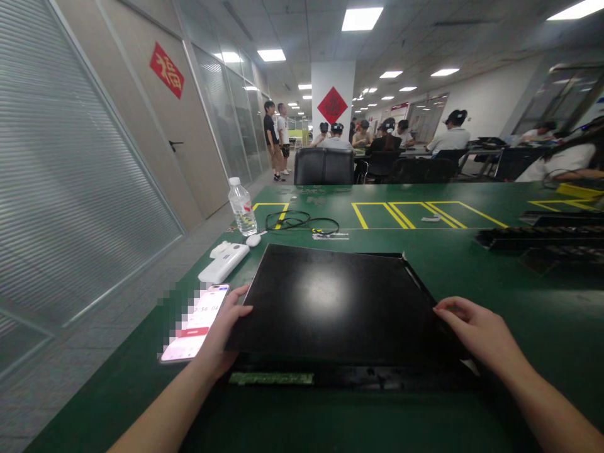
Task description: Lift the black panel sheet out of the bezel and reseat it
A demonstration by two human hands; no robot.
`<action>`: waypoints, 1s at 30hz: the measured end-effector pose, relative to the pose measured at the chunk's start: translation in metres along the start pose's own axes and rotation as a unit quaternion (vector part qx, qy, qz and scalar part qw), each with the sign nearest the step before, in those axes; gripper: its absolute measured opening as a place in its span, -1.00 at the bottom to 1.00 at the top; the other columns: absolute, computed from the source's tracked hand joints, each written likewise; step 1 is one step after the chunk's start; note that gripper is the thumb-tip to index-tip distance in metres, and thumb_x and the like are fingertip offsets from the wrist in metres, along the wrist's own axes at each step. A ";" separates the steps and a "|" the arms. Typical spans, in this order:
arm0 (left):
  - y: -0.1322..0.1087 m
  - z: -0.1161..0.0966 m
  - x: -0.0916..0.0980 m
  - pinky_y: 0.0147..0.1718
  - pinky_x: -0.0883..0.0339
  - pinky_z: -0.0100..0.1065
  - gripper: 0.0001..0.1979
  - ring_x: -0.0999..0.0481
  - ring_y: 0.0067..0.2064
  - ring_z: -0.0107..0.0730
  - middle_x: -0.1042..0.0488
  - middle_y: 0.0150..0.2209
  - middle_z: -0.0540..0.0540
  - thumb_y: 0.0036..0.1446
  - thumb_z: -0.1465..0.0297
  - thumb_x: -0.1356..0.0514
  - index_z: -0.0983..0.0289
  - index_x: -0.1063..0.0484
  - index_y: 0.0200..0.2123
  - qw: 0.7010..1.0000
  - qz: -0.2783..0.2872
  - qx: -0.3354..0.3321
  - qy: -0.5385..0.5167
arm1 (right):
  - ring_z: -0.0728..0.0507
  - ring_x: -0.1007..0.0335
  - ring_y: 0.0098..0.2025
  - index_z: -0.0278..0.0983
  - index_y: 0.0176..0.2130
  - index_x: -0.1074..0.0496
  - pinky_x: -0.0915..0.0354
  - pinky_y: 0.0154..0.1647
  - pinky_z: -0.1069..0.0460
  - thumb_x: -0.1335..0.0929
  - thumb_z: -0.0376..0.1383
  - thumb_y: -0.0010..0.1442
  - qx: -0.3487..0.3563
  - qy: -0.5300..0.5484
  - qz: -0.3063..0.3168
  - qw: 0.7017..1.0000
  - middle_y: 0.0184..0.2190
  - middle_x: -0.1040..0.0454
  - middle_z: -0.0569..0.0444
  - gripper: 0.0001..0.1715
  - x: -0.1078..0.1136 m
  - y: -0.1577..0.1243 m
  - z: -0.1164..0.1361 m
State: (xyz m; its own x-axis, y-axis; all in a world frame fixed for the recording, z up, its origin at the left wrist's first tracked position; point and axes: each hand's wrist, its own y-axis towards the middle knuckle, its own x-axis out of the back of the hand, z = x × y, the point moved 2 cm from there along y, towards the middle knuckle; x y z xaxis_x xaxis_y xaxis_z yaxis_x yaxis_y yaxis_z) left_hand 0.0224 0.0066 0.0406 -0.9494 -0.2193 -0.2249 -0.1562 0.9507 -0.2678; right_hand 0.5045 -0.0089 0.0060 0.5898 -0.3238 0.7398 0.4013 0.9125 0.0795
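A flat, glossy black screen panel lies in front of me, reflecting a ceiling light. It sits slightly askew over a black frame, whose edge shows at the back right. Below its near edge a strip of green circuit board is visible. My left hand is closed on the panel's left edge, thumb on top and fingers partly hidden. At the right edge, the thumb and forefinger of my right hand are pinched together; whether they grip the panel or the frame I cannot tell.
Left of the panel lie a lit phone, a white device and a small white case. A water bottle and black cable are farther back. Dark strips lie right on the green table. Several people sit beyond.
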 end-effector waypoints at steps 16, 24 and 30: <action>-0.001 -0.001 -0.001 -0.32 -0.45 -0.26 -0.32 -0.71 -0.07 0.05 -0.71 -0.11 0.08 -0.04 0.32 -0.40 0.20 -0.46 0.21 1.000 0.000 0.002 0.012 | -0.27 -0.55 -0.41 -0.11 -0.35 -0.61 -0.31 -0.34 -0.11 -0.35 0.14 0.02 -0.003 -0.004 0.008 1.000 -0.46 -0.65 0.04 -0.54 0.000 0.000 0.001; -0.001 -0.001 0.000 -0.32 -0.46 -0.23 -0.32 -0.72 -0.11 0.05 -0.70 -0.12 0.06 -0.04 0.33 -0.40 0.18 -0.46 0.21 1.000 0.003 0.008 0.010 | -0.28 -0.56 -0.39 -0.10 -0.33 -0.62 -0.31 -0.31 -0.13 -0.33 0.18 0.00 -0.012 -0.013 0.017 1.000 -0.44 -0.66 0.04 -0.50 0.002 -0.002 0.002; 0.001 0.002 0.001 -0.26 -0.49 -0.22 -0.33 -0.72 -0.09 0.05 -0.71 -0.14 0.07 -0.06 0.35 -0.41 0.20 -0.48 0.19 1.000 -0.004 -0.005 0.005 | -0.28 -0.54 -0.38 -0.10 -0.36 -0.61 -0.30 -0.30 -0.13 -0.31 0.17 -0.01 -0.001 -0.016 0.007 1.000 -0.46 -0.65 0.04 -0.50 0.002 -0.001 0.006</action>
State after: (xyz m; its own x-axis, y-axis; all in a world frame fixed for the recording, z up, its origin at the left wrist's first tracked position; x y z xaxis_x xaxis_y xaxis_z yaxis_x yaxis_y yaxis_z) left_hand 0.0220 0.0068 0.0387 -0.9507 -0.2242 -0.2142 -0.1660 0.9515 -0.2591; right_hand 0.5011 -0.0090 0.0111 0.5718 -0.3032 0.7623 0.3955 0.9160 0.0677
